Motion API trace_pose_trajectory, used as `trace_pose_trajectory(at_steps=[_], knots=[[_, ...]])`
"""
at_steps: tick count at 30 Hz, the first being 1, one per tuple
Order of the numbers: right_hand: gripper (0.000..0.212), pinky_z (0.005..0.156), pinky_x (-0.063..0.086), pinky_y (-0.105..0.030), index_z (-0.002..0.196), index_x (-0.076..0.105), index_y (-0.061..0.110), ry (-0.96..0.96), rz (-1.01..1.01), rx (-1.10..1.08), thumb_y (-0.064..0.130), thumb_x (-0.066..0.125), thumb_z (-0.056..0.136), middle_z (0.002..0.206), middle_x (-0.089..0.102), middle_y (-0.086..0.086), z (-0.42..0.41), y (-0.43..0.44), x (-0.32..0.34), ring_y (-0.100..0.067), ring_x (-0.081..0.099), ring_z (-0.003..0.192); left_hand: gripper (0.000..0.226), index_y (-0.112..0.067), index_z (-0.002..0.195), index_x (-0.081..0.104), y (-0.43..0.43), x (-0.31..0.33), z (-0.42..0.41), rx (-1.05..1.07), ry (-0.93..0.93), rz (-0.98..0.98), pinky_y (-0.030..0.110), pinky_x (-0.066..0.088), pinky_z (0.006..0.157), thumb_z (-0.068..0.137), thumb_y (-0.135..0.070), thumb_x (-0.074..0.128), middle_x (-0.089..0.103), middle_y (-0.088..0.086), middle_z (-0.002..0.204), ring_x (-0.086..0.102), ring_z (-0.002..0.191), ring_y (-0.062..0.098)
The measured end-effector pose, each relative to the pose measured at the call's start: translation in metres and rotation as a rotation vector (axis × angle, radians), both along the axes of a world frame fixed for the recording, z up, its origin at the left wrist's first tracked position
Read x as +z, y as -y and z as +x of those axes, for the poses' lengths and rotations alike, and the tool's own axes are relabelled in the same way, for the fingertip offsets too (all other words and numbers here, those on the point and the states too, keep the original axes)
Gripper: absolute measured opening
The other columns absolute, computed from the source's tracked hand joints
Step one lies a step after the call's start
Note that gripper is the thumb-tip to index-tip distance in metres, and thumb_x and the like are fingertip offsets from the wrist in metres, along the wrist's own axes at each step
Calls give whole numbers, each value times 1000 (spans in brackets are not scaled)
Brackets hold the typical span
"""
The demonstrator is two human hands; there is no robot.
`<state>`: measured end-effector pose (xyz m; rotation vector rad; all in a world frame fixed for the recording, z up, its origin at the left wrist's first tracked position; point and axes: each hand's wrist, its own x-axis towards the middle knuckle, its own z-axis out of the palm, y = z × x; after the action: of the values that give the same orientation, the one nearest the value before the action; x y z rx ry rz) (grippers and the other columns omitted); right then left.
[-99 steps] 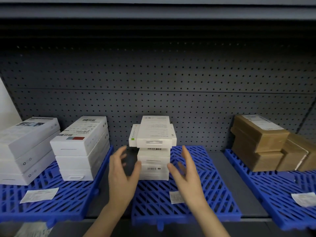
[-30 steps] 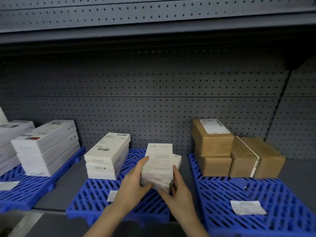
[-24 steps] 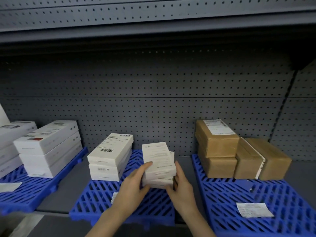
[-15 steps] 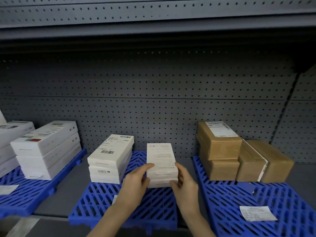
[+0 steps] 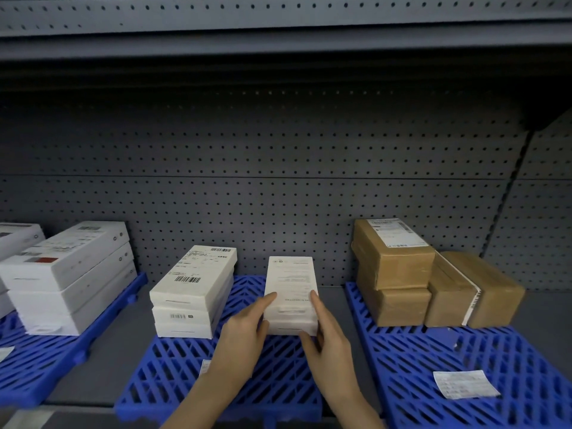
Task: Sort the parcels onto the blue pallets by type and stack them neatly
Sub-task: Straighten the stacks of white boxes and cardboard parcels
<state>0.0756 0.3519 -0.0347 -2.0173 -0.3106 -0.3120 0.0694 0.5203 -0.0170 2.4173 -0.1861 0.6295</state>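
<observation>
Two small white parcels (image 5: 291, 283) sit stacked on the middle blue pallet (image 5: 216, 376), right of a stack of three white parcels (image 5: 193, 291). My left hand (image 5: 246, 331) presses the small stack's left side and my right hand (image 5: 325, 332) its right side, fingers on the top box's front corners. The stack rests on the pallet, squared up, with its long side pointing at the back wall.
Larger white boxes (image 5: 68, 274) are stacked on the left pallet (image 5: 46, 360). Brown cardboard parcels (image 5: 393, 267) stand on the right pallet (image 5: 464, 351), which carries a paper label (image 5: 465, 383). A grey pegboard wall closes the shelf behind; another shelf hangs overhead.
The two small white parcels, held tilted in both hands above the pallet, have come down onto it beside the other white stack and are now aligned. Both hands stay on their sides.
</observation>
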Motion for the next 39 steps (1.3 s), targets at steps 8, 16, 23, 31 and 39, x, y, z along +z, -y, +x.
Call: trace_pose_trajectory(at_steps=[8,16,23,31,39], knots=[[82,93,20,9,145,9,46,-41,-66,29,11,60,92,158,14,9,6,-6,-4,12,20,126,52,-22,131,56,5,2,6,65,9,1,13,43,65,85,1,63,64,-3,75,54,64,3],[82,79,24,12,147,7,44,-67,-80,12,13,59,92,160,9,7,11,-9,-3,11,24,122,51,-21,133,54,8,2,14,71,21,-16,16,45,65,87,0,60,66,0,80,54,67,6],[83,93,19,6,146,6,47,-60,-84,1,12,59,92,160,8,9,8,-11,0,13,14,129,55,-24,138,48,5,2,16,89,-16,11,24,52,66,89,-4,59,59,-2,74,56,66,9],[73,90,41,-10,145,12,52,182,-59,-12,20,53,95,155,0,26,-21,-39,41,11,32,128,46,-23,127,54,-31,27,-31,230,313,-55,18,45,86,83,-20,69,58,-14,116,53,103,2],[65,107,11,-4,145,10,49,-28,-83,426,35,50,96,157,8,22,-25,-124,34,6,8,142,59,-32,139,41,-117,15,-40,343,93,-304,47,40,106,87,-18,66,41,-1,141,40,130,19]])
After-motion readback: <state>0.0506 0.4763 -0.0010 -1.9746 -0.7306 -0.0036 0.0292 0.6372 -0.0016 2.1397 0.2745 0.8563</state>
